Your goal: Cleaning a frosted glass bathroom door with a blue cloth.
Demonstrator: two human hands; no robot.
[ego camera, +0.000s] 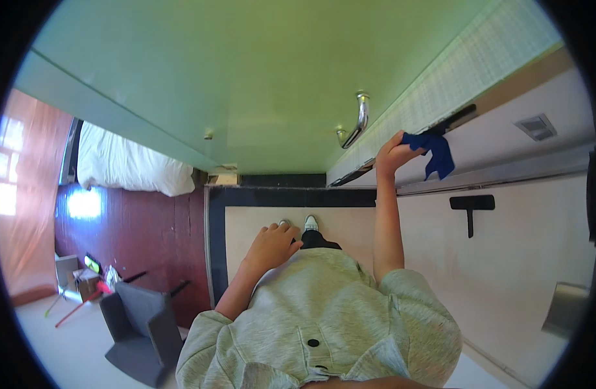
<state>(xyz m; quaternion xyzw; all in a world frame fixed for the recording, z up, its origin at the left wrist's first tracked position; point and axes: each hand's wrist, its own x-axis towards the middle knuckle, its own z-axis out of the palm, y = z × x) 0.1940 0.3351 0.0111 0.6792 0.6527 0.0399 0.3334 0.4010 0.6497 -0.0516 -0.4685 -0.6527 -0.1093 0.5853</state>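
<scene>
My right hand [396,151] is raised at the edge of a green door [278,87], its fingers closed on a dark blue cloth [436,151] that hangs down on its right side. The cloth touches the door's edge near a black fitting [460,118]. To the left of that hand, a curved chrome door handle [362,119] stands out from the door's face. My left hand [273,245] hangs low in front of my body, fingers loosely bent and apart, with nothing seen in it. Below it, my light shoes [311,223] stand on a pale floor.
A grey armchair [141,316] stands at the lower left on the floor, near boxes [88,287] and a red-handled stick [79,309]. A bed with white bedding [127,160] lies beyond the door's left side. To the right, a black squeegee-like object [472,203] is against the pale surface.
</scene>
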